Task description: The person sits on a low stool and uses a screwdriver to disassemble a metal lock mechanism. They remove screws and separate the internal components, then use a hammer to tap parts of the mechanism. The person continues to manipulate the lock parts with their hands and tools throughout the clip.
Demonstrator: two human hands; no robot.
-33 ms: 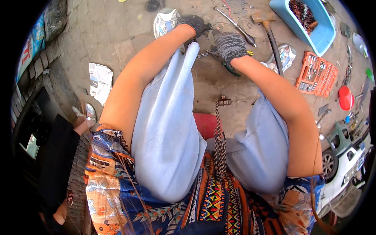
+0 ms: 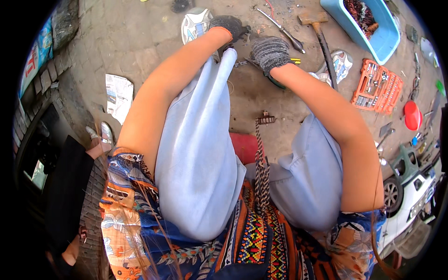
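Observation:
My left hand [image 2: 228, 29], in a dark knitted glove with an orange cuff, is beside my left shoe [image 2: 196, 24]. Its fingers curl round something dark and small that I cannot make out. A little to the right, my right hand [image 2: 270, 52] wears a grey mottled glove, with the fingers bent down and closed. What they hold, if anything, is hidden. Under and beside this hand lie pliers-like tools, with a green handle [image 2: 277, 83] and a yellow one [image 2: 295, 61] showing. A short piece of chain [image 2: 241, 63] lies on the ground between the hands.
A screwdriver-like tool [image 2: 293, 42] and a long-handled hammer [image 2: 322, 44] lie to the right, its handle near my right shoe [image 2: 341, 65]. Beyond are a blue bin [image 2: 382, 51], an orange socket set [image 2: 377, 86] and a red round object [image 2: 412, 115]. Newspaper [image 2: 119, 97] lies left; another person's feet [image 2: 106, 133] are nearby.
My right hand has shifted slightly left, covering more of the tools beneath it, and its fingers are more bent. My left hand has barely moved.

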